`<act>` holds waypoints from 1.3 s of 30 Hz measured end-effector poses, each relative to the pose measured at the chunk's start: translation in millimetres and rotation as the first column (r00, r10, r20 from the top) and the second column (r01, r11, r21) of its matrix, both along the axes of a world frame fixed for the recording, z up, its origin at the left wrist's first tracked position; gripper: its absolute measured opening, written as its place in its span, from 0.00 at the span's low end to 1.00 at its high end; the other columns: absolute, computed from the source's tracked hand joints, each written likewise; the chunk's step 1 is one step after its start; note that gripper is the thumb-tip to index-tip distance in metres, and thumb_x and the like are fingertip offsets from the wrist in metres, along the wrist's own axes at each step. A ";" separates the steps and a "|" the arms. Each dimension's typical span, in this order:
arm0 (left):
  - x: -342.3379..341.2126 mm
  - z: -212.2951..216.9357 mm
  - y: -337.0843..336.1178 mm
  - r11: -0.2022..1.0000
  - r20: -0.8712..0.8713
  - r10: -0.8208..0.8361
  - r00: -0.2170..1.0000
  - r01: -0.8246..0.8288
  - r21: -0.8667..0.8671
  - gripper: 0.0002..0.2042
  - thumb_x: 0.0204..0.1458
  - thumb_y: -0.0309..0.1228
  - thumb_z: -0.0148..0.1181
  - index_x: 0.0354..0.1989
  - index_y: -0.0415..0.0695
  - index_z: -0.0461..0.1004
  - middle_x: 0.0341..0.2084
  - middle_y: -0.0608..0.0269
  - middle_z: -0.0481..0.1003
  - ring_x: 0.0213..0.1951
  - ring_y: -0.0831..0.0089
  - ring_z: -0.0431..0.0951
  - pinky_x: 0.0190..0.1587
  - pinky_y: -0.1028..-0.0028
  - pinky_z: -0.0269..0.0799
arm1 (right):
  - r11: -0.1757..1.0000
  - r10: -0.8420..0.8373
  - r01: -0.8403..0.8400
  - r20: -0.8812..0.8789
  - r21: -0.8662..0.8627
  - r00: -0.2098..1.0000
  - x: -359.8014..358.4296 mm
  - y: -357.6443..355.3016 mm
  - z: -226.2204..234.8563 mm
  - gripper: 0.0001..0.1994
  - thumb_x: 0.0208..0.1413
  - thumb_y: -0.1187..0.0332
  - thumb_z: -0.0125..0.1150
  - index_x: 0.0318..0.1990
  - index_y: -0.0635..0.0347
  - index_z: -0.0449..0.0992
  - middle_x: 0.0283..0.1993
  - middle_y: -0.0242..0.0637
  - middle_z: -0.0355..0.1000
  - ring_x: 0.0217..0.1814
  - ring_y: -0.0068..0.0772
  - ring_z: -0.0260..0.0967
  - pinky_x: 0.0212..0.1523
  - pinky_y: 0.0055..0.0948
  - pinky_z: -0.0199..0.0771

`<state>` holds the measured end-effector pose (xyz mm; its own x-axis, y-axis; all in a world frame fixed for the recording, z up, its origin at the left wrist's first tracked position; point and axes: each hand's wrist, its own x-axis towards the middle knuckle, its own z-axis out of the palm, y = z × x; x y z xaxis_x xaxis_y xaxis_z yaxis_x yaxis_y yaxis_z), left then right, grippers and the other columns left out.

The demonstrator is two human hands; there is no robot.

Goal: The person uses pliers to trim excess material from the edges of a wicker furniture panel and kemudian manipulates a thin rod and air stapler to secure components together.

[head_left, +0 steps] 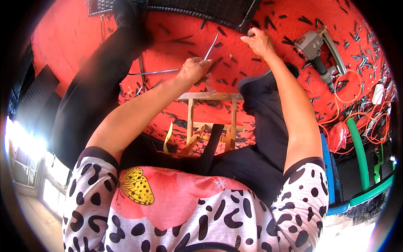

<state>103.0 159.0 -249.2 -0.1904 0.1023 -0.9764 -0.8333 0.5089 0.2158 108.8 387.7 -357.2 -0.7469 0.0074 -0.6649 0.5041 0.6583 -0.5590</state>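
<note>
The left hand [194, 69] is closed around the low end of a thin grey strip [211, 47], which rises from it toward a black ribbed mat [201, 9] at the top. The right hand [258, 41] is curled in a fist near the mat's edge; something small and grey shows at the fingers, but I cannot tell what it holds. The strip seems light, narrow and springy, probably metal or hard plastic, so it may bend or slip. It looks best to hold it near the end, with a firm pinch.

The floor [67, 46] is a red, rough carpet with many short dark offcuts. A grey air stapler [315, 45] lies on the right with an orange hose [350, 90]. A small wooden stool [212, 115] stands between the legs.
</note>
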 end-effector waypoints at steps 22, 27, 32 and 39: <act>-105.3 -53.8 28.6 0.418 -0.707 -0.648 -0.284 0.643 -0.642 0.16 0.38 0.28 0.56 0.40 0.41 0.66 0.34 0.54 0.67 0.40 0.58 0.67 0.40 0.64 0.65 | 0.711 -0.462 0.593 0.383 -0.378 0.800 59.0 94.2 77.4 0.10 0.50 0.65 0.48 0.26 0.64 0.66 0.19 0.33 0.65 0.18 0.24 0.65 0.20 0.25 0.65; -112.9 -75.3 45.8 0.152 -0.518 -0.761 -0.391 0.668 -0.728 0.08 0.41 0.30 0.48 0.32 0.45 0.69 0.33 0.58 0.68 0.40 0.60 0.65 0.38 0.65 0.64 | 0.960 -0.268 0.279 0.200 -0.029 0.942 84.1 94.6 69.1 0.14 0.47 0.60 0.52 0.25 0.64 0.67 0.19 0.38 0.68 0.19 0.30 0.67 0.23 0.32 0.64; -107.9 -80.8 49.6 0.214 -0.560 -0.742 -0.369 0.662 -0.719 0.07 0.38 0.28 0.49 0.28 0.46 0.69 0.31 0.58 0.67 0.38 0.59 0.65 0.35 0.63 0.64 | 0.816 -0.468 0.444 0.028 -0.371 0.883 20.1 70.6 51.2 0.13 0.44 0.60 0.56 0.28 0.63 0.68 0.21 0.37 0.68 0.20 0.29 0.66 0.22 0.31 0.63; -100.7 -69.4 56.9 0.182 -0.509 -0.816 -0.273 0.714 -0.676 0.08 0.39 0.28 0.49 0.29 0.45 0.70 0.33 0.57 0.67 0.40 0.58 0.64 0.37 0.63 0.64 | 0.657 -0.698 0.559 -0.128 -0.506 0.704 -86.3 106.5 65.7 0.08 0.45 0.68 0.56 0.31 0.61 0.68 0.23 0.31 0.65 0.20 0.20 0.62 0.19 0.21 0.61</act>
<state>2.3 216.0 -318.6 -0.5038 0.7093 -0.4930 0.7303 0.6545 0.1954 22.5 494.2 -291.5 -0.8129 0.3371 -0.4750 0.4783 -0.0791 -0.8746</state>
